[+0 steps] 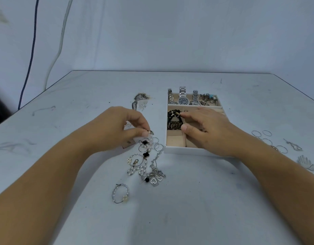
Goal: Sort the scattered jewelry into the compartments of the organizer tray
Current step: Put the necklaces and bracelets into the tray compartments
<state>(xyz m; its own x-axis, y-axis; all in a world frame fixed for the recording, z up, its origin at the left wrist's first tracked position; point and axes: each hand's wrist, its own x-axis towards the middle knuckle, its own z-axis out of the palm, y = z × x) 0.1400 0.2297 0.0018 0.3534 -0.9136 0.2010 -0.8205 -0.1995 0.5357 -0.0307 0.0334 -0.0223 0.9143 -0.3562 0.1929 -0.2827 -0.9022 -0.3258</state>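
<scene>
Jewelry lies scattered on the pale counter (pixel 197 200). Farthest left, nearest the person, a small pearl bracelet (pixel 120 193) sits alone. Above it the left hand (pixel 117 128) has thumb and forefinger pinched together on the top end of a pearl strand (pixel 150 140); the strand hangs straight down from that grip into a tangled pile of pearl loops, thin silver rings, black clover charms and heart pendants (pixel 146 163), which sits just below and slightly right of the fingertips. Right of the pile stands the organizer tray (pixel 177 150), white with beige compartments. Its far row holds watches (pixel 183 99) and a charm bracelet (pixel 208 99); the middle-left compartment holds dark beaded bracelets (pixel 174 120). The right hand (pixel 211 128) rests over the tray's middle, fingers loosely spread, thumb at a divider, holding nothing visible. Farther right, thin rings (pixel 266 137) and a white shell-shaped piece (pixel 306 163) lie on the counter.
</scene>
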